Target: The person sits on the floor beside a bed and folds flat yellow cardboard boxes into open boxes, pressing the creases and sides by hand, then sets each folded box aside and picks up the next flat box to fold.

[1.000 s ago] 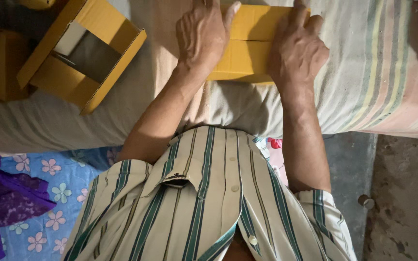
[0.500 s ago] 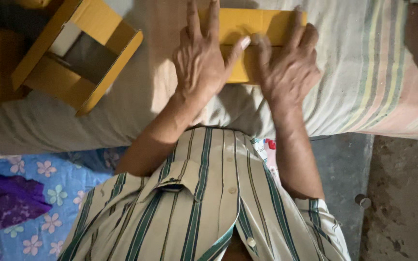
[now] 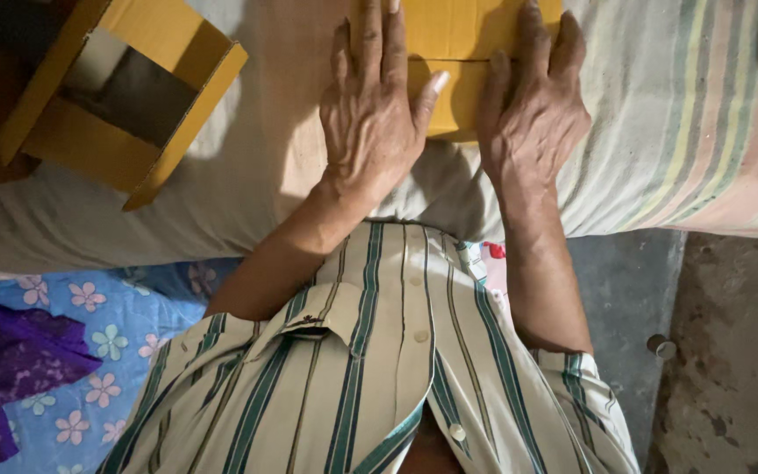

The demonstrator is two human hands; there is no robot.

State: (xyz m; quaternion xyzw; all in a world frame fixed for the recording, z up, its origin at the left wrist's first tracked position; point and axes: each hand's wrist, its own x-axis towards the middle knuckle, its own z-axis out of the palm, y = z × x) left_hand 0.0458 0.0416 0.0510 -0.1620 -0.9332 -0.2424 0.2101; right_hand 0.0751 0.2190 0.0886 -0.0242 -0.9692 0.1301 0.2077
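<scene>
A flat yellow cardboard piece is pressed down at the far edge of the striped bedding by the left hand and right hand, fingers spread flat, nothing gripped; a crease seems in hand, calling for firm, even pressure along the fold; a folded yellow box is left near the bedding's left end.

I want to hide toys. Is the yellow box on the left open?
Open: the yellow box lies tipped, its dark hollow inside showing.

Short-sleeved cream cotton shirt with dark green vertical stripes, pale round buttons, chest pocket; bare forearms extend beyond sleeves toward the fingers.
</scene>
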